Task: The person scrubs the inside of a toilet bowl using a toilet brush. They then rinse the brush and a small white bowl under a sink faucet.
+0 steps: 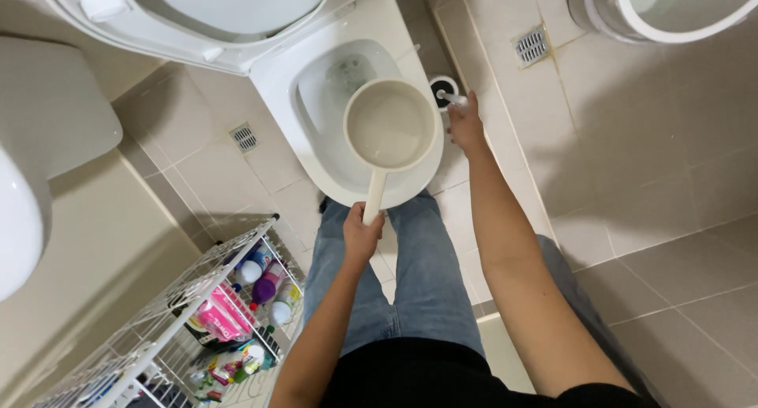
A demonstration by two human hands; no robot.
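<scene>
Over the open toilet bowl (347,151), the person is holding a beige water dipper (390,125) level, its round cup sitting above the middle of the bowl and showing a pale, flat surface inside. The left hand (361,236) is wrapping tightly around the near end of the dipper's long handle, fingers curled fully round it, just above the person's blue jeans (426,282). The right hand (465,126) is reaching out to the right of the bowl, fingers closing on the white handle of a toilet brush (452,98), which is standing in its dark round holder (442,85) on the floor just beside the toilet's right flank. The grip there is narrow, pinching the handle's top. Further off, the toilet seat and lid (197,21) are standing raised. On the far right a white bucket (671,17) is peeking into view, with a floor drain (530,46) lying between it and the brush. A second drain (244,137) is sitting on the tiles to the left of the toilet. Down at the near left, a white wire rack (170,313) is holding a jumble of bottles and a pink packet (223,317), and a white basin edge (20,218) is showing at the far left.
</scene>
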